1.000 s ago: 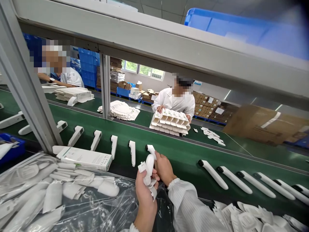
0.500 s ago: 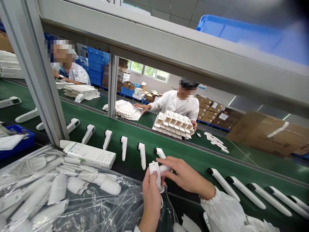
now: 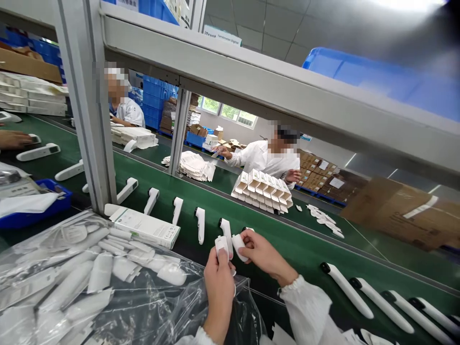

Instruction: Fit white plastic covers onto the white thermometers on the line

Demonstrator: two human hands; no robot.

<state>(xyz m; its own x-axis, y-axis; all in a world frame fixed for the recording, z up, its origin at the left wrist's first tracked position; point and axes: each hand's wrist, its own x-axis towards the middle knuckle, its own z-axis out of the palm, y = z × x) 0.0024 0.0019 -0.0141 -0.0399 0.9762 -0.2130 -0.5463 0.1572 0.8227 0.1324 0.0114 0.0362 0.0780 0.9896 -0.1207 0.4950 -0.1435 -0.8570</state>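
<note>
Right hand (image 3: pixel 265 255) drawn aside, white shell (image 3: pixel 238 246) pinched; left hand's (image 3: pixel 220 281) piece (image 3: pixel 222 244) nearby

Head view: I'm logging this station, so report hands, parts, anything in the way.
Left hand gripping white pieces. Right hand pinching single white piece. Close by: white devices on green belt beyond, clear bag beside left wrist.

Open white cartons (image 3: pixel 264 186) sit before a white-coated co-worker (image 3: pixel 260 157), a large cardboard box (image 3: pixel 386 203) further right.

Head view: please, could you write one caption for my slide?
White plastic pieces in left grip and right grip, by a green belt lined with white devices.
</note>
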